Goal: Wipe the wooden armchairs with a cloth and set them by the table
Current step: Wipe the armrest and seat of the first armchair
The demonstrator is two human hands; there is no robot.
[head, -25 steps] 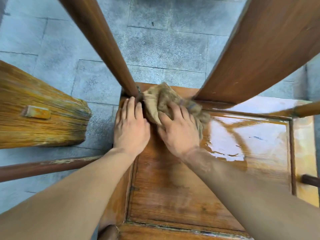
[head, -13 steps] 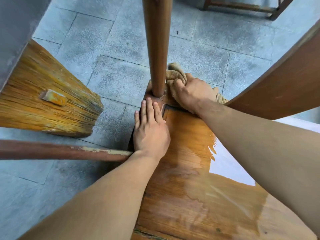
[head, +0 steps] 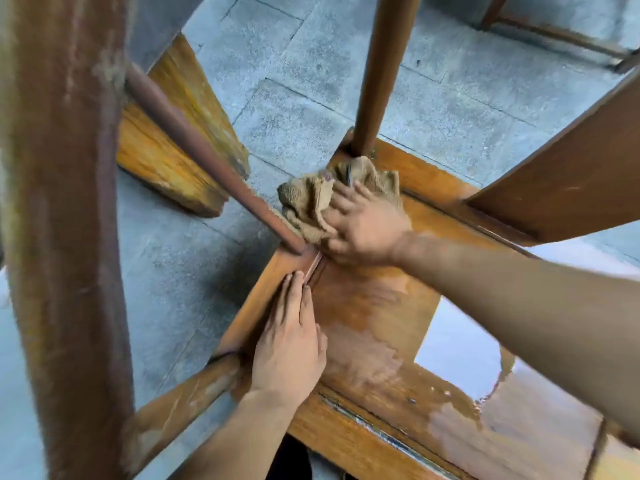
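Observation:
I look straight down on the wet, glossy seat (head: 377, 327) of a wooden armchair. My right hand (head: 363, 230) presses a crumpled tan cloth (head: 311, 202) onto the seat's left edge, between the round back post (head: 377, 71) and a slanted arm spindle (head: 207, 157). My left hand (head: 291, 348) lies flat, fingers together, on the seat's left rail and holds nothing. The broad back splat (head: 568, 168) rises at the right. A blurred post of the armrest (head: 65, 220) crosses the left foreground.
Grey stone tiles (head: 311, 109) cover the floor all around. A worn yellowish wooden slab (head: 173, 143) lies on the floor left of the chair. Legs of another piece of wooden furniture (head: 554, 32) show at the top right.
My right hand has drawn the cloth from behind the back post toward me along the seat's left edge. The view has swung, bringing the armrest post into the left foreground. My left hand stays flat.

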